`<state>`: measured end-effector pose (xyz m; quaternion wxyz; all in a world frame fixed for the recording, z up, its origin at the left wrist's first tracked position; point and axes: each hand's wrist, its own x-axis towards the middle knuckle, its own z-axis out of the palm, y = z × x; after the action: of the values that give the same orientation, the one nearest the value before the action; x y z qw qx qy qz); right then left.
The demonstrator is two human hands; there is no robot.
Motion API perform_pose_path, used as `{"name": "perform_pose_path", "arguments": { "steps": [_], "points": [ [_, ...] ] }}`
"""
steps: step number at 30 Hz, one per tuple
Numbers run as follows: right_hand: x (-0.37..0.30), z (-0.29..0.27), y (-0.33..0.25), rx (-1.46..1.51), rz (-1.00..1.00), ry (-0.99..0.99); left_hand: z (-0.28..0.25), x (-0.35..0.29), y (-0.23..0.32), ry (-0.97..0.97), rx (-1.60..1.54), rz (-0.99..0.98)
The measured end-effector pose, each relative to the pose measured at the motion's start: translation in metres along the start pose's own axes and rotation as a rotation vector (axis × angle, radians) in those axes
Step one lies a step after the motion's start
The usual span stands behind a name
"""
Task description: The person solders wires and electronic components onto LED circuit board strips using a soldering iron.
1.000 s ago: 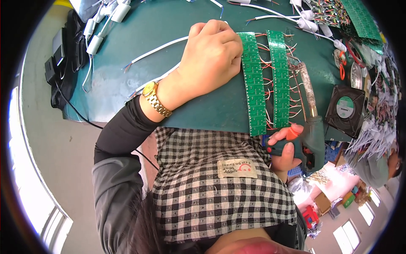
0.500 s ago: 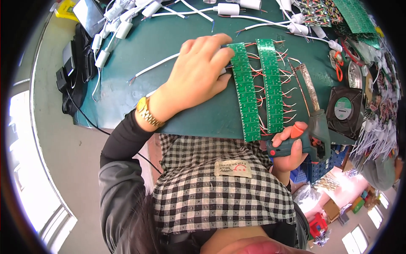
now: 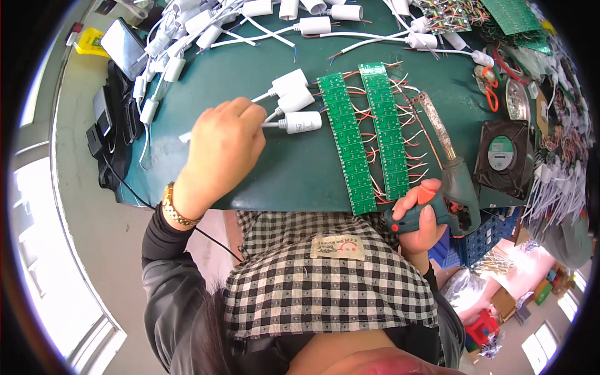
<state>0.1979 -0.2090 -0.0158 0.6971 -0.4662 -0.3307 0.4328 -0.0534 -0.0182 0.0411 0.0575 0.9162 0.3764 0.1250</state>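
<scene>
My left hand (image 3: 228, 140) is closed, its fingers curled round the white cable of a lamp holder (image 3: 302, 122); a cable end pokes out past the wrist side. Two more white lamp holders (image 3: 290, 81) lie just beyond, their thin wires reaching the left strip of green circuit boards (image 3: 347, 147). A second green strip (image 3: 385, 134) lies alongside, with red and white wires between the two and along its right side. In my right hand (image 3: 420, 234), at the table's near edge, is a dark green soldering gun (image 3: 459, 194) with an orange trigger, its rusty tip pointing away from me.
White lamp holders (image 3: 312, 25) with cables are heaped along the far side of the green table (image 3: 275, 181). At right stand a black fan (image 3: 503, 153) and bundles of wires (image 3: 553, 194). A phone (image 3: 123, 49) and a black strap (image 3: 128, 100) are at left.
My left hand has moved left, away from the board strip, uncovering the three lamp holders beside it. My right hand still holds the soldering gun. The whole view has shifted slightly.
</scene>
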Motion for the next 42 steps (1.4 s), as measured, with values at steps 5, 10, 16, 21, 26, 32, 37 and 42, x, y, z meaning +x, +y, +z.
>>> {"name": "perform_pose_path", "arguments": {
  "steps": [5,10,16,21,26,32,37,42],
  "points": [
    [-0.003,-0.001,0.005,0.057,-0.013,0.074,-0.018,0.057,-0.004,0.236,0.069,0.219],
    [-0.007,0.0,0.007,0.081,-0.082,0.132,0.043,0.106,-0.025,0.088,-0.448,0.076],
    [-0.01,0.0,0.007,0.087,-0.083,0.14,0.044,0.136,-0.033,0.21,-0.404,0.059],
    [-0.009,-0.001,0.008,0.089,-0.064,0.127,0.059,0.156,-0.033,0.161,-0.092,0.185],
    [-0.004,0.002,0.008,0.106,-0.059,0.134,0.065,0.154,-0.029,0.113,-0.017,0.076],
    [-0.005,0.003,0.007,0.118,-0.095,0.083,0.048,0.147,-0.044,0.684,-0.066,0.147],
    [-0.016,0.0,0.01,0.114,-0.118,0.083,-0.057,0.13,-0.082,1.341,-0.357,0.428],
    [-0.014,-0.004,0.009,0.094,-0.105,0.087,-0.115,0.098,-0.043,1.242,-1.076,0.323]
  ]
}}
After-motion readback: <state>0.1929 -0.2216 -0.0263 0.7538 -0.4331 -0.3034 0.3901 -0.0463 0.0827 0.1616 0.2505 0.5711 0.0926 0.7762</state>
